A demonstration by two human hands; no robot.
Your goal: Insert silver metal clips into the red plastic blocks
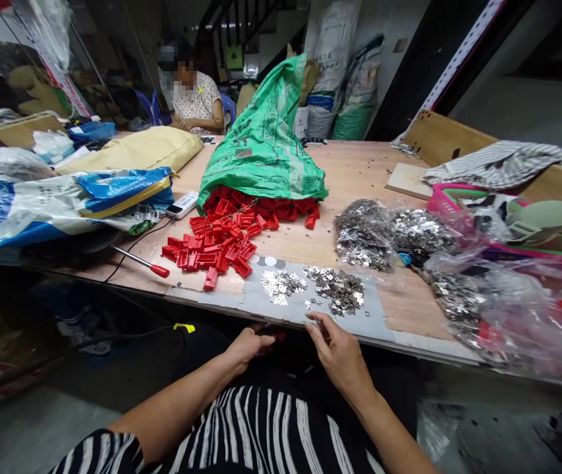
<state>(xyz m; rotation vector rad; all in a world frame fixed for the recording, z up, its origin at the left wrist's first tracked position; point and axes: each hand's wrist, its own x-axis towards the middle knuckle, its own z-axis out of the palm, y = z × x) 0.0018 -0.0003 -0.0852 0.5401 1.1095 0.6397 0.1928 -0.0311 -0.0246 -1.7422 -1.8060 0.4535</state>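
Left of me on the wooden table (360,168) lies a thin red-handled metal tool (142,262), then a heap of red plastic clips (216,247) spilling from a green woven sack (265,145). Near the table's front edge my left hand (248,345) is curled closed; what it grips is hidden. Just beyond, on a flat grey card sheet (261,301), sit loose piles of small silver metal pieces (337,288). My right hand (340,352) reaches its fingertips to that sheet's near edge, narrow; whether they pinch a piece I cannot tell. Clear plastic bags of metal pieces (384,234) lie far right.
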